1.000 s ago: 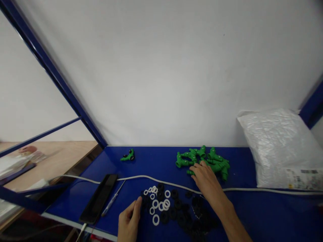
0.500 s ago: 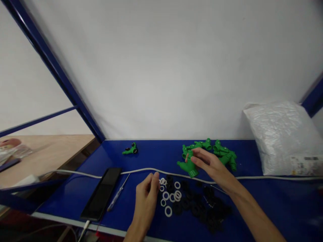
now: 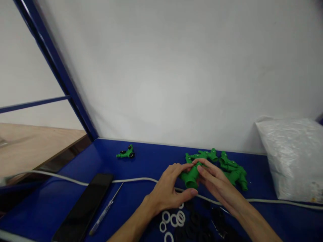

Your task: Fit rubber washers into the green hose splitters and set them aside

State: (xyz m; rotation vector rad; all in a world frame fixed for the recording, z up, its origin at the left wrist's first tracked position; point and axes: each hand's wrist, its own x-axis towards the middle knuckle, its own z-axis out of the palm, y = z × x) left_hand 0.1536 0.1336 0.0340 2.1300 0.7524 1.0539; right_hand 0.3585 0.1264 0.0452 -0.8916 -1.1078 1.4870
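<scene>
A green Y-shaped hose connector (image 3: 191, 178) is held above the blue tabletop, its wide open end facing me. My right hand (image 3: 215, 179) grips it from the right with thumb and fingers. From the left, my left hand (image 3: 166, 190) curls around the same connector, fingertips on its upper part and thumb below the open end. White ring washers (image 3: 174, 220) and dark black parts (image 3: 195, 225) lie under the hands. Behind my right hand is a group of similar green connectors (image 3: 233, 171).
A green connector with black fittings (image 3: 126, 153) lies at the back left. A black phone (image 3: 84, 208) and a slim screwdriver (image 3: 106, 210) rest at the left front. A white cable (image 3: 141, 179) crosses the table. A white plastic package (image 3: 292, 161) stands at right.
My left hand has left the white washers and moved up and right onto the green connector. The connector has turned so its wide opening faces me. The camera view has shifted.
</scene>
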